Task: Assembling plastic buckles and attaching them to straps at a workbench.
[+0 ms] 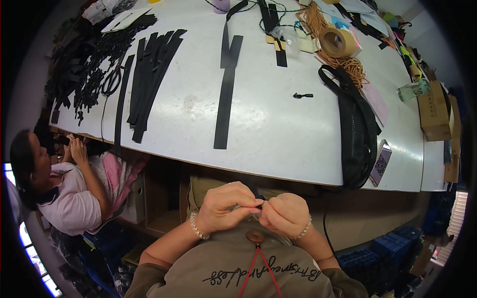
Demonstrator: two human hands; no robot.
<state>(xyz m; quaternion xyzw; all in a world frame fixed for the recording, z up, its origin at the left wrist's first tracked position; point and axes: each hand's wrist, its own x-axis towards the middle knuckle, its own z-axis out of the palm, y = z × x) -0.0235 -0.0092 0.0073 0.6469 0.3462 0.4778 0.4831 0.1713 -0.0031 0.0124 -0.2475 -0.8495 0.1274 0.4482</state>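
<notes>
Both hands, left hand (221, 207) and right hand (284, 214), pinched on small black plastic fastener piece (259, 204) at chest, below white table (278, 134) edge; mid-assembly, fine fingertip alignment likely needed next

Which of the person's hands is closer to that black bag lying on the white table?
The right hand. It sits below the black bag, just left of its lower end. The left hand is farther left, its fingertips meeting the right hand's around a small black piece.
</notes>
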